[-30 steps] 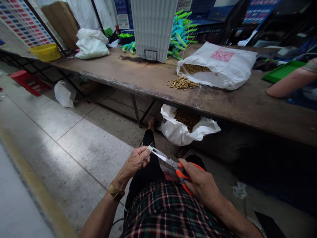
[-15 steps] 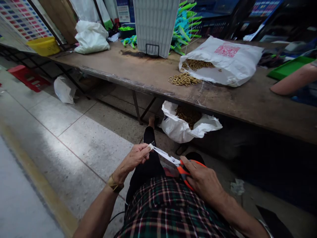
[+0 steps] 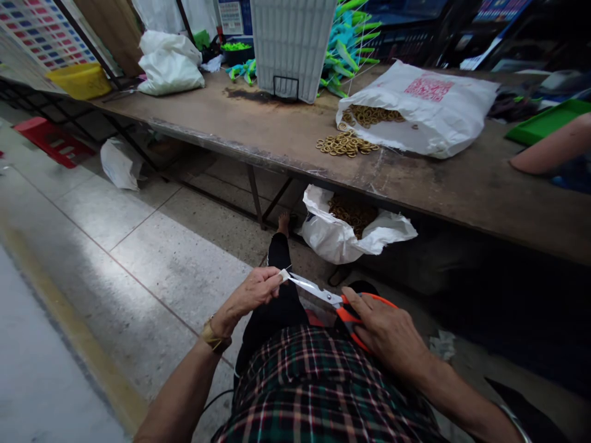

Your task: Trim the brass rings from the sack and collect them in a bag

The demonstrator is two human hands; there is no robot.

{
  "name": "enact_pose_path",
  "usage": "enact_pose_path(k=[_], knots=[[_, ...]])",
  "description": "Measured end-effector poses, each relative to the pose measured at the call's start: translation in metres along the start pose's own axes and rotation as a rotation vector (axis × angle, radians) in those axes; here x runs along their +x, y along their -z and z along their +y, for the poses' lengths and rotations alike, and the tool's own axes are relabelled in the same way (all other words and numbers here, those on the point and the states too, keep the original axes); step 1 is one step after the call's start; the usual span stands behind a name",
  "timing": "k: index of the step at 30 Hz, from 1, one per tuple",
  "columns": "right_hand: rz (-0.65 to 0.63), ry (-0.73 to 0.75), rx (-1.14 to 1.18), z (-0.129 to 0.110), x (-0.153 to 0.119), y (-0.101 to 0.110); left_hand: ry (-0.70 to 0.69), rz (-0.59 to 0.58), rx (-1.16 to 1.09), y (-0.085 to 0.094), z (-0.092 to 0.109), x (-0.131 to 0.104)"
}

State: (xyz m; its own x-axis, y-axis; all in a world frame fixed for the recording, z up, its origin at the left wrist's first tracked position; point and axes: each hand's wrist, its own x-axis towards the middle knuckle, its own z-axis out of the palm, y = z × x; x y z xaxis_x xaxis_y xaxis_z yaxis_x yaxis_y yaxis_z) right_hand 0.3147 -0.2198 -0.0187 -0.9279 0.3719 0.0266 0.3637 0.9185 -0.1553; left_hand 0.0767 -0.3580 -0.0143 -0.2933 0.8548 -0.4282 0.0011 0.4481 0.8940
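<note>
Above my lap, my left hand pinches a small white piece between thumb and fingers; its exact kind is too small to make out. A thin dark strand sticks up from it. My right hand grips scissors by their orange and black handles. The blades point left, with their tips beside the white piece and slightly parted. Whether the tips touch it I cannot tell.
On the workbench lie a pile of brass-coloured rings and a white sack of them. Another sack of rings stands under the edge. A grey crate stands at the back. Someone's arm rests at the right.
My right hand and the scissors have moved slightly right, drawing the tips a little back from the white piece. More of that piece shows in my left hand, which has barely moved.
</note>
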Motion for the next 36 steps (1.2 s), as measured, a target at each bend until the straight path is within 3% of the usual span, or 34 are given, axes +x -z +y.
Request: enact_pose_path(k=[6,15,26,36], knots=[[-0.026,-0.005,-0.023,-0.001,0.001,0.002,-0.036,0.032,0.087,-0.002,-0.004,0.001],[-0.114,-0.018,0.209,0.002,0.0,0.009,-0.043,0.031,0.111,-0.001,-0.002,0.001],[-0.186,-0.047,0.168,-0.004,0.003,0.01,-0.023,-0.011,0.039,0.0,0.0,0.0],[-0.271,-0.084,0.304,-0.008,0.007,0.015,0.023,-0.072,-0.061,0.003,-0.001,0.001]])
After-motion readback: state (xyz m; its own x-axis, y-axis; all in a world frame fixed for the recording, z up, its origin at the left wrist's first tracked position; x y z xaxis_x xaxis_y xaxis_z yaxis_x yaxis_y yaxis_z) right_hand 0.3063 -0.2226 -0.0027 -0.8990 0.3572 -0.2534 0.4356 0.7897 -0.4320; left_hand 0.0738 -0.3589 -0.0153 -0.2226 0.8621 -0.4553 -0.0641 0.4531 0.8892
